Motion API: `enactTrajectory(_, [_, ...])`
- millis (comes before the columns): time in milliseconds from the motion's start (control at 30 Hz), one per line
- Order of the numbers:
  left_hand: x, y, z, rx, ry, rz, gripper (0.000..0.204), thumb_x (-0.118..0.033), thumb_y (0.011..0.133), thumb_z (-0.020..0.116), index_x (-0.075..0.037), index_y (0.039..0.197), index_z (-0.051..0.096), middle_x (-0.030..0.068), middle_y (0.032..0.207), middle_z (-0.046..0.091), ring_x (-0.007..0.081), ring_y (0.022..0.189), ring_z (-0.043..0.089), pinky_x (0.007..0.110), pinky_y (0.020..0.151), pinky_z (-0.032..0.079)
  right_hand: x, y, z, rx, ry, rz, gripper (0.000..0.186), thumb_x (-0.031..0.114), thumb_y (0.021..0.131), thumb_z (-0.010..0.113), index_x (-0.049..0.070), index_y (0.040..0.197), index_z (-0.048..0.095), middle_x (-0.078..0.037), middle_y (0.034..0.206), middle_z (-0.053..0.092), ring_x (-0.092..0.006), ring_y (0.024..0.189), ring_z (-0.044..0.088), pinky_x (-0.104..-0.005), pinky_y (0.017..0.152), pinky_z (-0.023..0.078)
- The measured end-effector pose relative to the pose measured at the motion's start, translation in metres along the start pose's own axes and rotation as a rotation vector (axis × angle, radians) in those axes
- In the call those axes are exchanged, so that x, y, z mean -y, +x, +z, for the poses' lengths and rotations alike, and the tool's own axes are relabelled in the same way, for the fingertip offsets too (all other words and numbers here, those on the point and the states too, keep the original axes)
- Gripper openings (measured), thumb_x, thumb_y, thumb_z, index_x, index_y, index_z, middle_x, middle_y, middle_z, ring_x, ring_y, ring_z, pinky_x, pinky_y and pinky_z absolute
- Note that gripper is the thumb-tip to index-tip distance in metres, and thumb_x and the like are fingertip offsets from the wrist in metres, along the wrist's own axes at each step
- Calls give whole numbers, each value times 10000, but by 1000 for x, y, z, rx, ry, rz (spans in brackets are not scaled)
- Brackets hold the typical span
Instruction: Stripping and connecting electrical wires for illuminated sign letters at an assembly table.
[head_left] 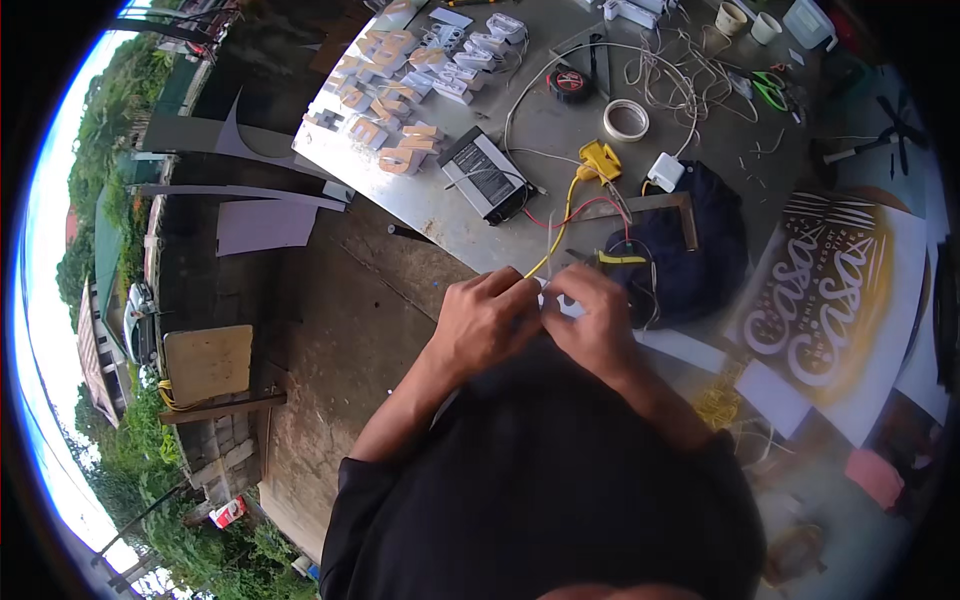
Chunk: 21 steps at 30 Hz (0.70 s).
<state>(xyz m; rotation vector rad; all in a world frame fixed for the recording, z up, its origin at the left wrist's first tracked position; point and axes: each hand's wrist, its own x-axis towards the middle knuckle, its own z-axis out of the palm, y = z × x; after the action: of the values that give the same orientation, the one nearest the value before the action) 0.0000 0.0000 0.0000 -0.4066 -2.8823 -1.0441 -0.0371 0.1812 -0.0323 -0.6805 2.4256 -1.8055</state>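
Note:
My left hand [487, 322] and my right hand [594, 312] meet in front of my dark shirt, near the table's edge. Both are closed, fingertips pinched close together. A small white piece [570, 306] shows between them, partly covered by my fingers; its kind I cannot make out. From a yellow socket [600, 161] on the table, a yellow cord [548, 260] runs down to the fingers of my left hand; whether they grip it is hidden. Just beyond my right hand lie yellow-handled pliers [622, 259] on a dark blue cloth [708, 240].
Beyond my hands, the metal table [455, 215] holds a power supply box [488, 175], a tape roll [626, 120], a tape measure [570, 84], a metal square [689, 222], green-handled scissors [770, 90] and several block letters [385, 130]. Tangled wires and a printed sheet [850, 300] lie right.

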Motion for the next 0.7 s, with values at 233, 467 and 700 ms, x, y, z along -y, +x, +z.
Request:
enactTrajectory(233, [-9,2,-6,50,311,90,153,-185,792,730,-105,859,617,46,737,561,243,655,595,390,529,469,-1,10,1,88,-99,-93,107,-35,738,671,-3,804,593,-155,777,588,-362,727,609,-417,639,477])
enactTrajectory(467, [0,7,-17,61,347,296,180,-197,772,746,-117,779,585,2,727,546,181,668,585,334,544,472,2,11,1,147,121,23,92,-33,746,667,-6,769,582,-158,714,589,-350,636,597,-408,565,450])
enactTrajectory(700, [0,11,-25,-96,115,327,162,-69,606,710,-126,693,586,-5,609,484,191,540,505,332,487,393,12,12,-10,247,352,110,52,-47,774,648,-9,788,616,-56,738,622,-110,646,565,-285,571,430])
